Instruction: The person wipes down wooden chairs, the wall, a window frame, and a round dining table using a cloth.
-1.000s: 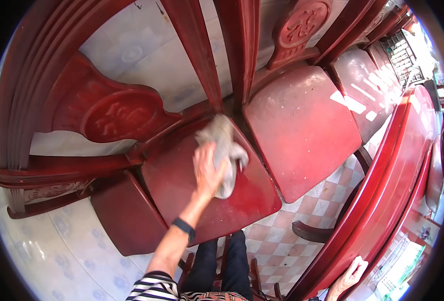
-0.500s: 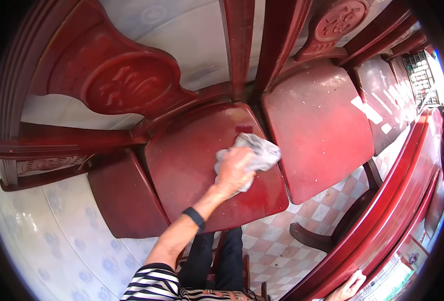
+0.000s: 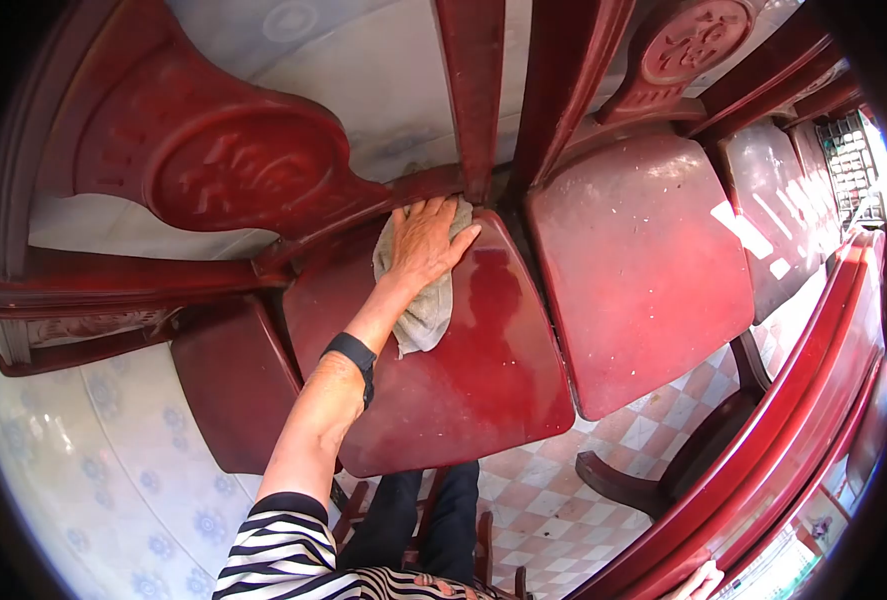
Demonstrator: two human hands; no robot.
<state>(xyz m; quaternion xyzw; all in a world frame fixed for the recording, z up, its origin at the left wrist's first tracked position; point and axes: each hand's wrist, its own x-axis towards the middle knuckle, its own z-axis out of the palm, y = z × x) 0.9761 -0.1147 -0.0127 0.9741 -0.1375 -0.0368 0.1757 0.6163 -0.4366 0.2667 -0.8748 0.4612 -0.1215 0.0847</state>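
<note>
My left hand (image 3: 425, 245), with a dark band on the wrist, presses a grey cleaning cloth (image 3: 425, 315) onto the rear of a red wooden seat (image 3: 483, 370). Its fingers lie over the cloth towards the backrest and the thumb sticks out to the right. Part of the cloth is hidden under the palm. A darker, shiny patch shows on the seat right of the cloth. At the bottom right, my right hand (image 3: 701, 581) rests at the edge of a glossy red table (image 3: 763, 470), fingers stretched; most of it is cut off or hidden.
A carved backrest (image 3: 243, 180) rises behind the seat, beside an upright post (image 3: 473, 100). A second red seat (image 3: 643, 270) adjoins on the right, dusted with pale specks. A dark curved furniture leg (image 3: 618, 480) stands on the checkered floor (image 3: 543, 500) below the table.
My left hand has moved the cloth back and left across the seat, from its middle right to its rear edge by the backrest. My right hand stays at the table edge.
</note>
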